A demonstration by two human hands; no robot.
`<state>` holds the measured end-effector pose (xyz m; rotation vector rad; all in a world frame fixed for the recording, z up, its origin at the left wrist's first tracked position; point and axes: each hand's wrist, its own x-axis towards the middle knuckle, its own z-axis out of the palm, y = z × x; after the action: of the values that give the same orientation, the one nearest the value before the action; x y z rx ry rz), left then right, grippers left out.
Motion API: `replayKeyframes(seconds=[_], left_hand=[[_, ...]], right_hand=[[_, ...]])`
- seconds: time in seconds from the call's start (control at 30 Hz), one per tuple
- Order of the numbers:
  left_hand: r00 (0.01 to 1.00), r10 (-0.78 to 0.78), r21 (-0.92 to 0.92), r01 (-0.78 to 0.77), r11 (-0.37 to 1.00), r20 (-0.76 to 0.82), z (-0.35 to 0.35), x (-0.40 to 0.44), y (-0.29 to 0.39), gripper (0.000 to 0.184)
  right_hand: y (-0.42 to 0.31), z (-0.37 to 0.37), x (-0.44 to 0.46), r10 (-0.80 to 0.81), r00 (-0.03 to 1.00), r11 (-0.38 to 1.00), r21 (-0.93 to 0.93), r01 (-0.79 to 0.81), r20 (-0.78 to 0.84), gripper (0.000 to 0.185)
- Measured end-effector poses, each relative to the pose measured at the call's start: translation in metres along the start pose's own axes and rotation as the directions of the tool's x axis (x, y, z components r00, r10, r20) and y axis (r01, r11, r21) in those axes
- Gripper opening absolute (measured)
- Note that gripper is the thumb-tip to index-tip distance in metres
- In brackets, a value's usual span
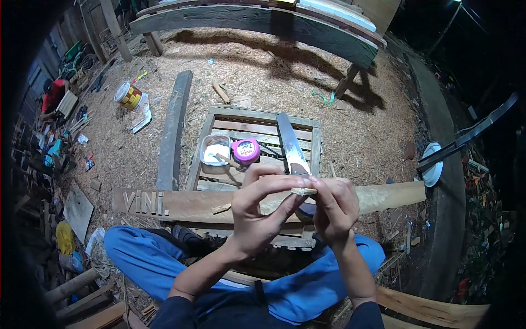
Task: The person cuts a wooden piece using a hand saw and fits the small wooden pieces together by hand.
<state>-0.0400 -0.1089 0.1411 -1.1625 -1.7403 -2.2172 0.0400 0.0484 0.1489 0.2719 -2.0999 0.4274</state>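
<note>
My left hand and my right hand meet in front of me, fingertips pinched on a small pale wooden piece. Its exact shape is partly covered by the fingers. Beneath them a long wooden board lies crosswise, with raised wooden letters reading "VINI" at its left end. A loose wood bit rests on the board. Beyond, on a slatted wooden table, are a handsaw, a pink tape measure and a plastic tub of white paste with a stick in it.
A dark beam lies left of the slatted table. A large workbench spans the back over shavings-covered ground. At far left, a person in a red shirt bends near a paint bucket. A white basin sits at right.
</note>
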Motion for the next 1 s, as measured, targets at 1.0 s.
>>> replayKeyframes(seconds=[1.0], left_hand=[[0.787, -0.617, -0.059, 0.615, 0.786, -0.020, -0.006, -0.040, -0.068, 0.023]], right_hand=[[-0.010, 0.028, -0.088, 0.653, 0.672, 0.750, -0.419, -0.511, 0.349, 0.053]])
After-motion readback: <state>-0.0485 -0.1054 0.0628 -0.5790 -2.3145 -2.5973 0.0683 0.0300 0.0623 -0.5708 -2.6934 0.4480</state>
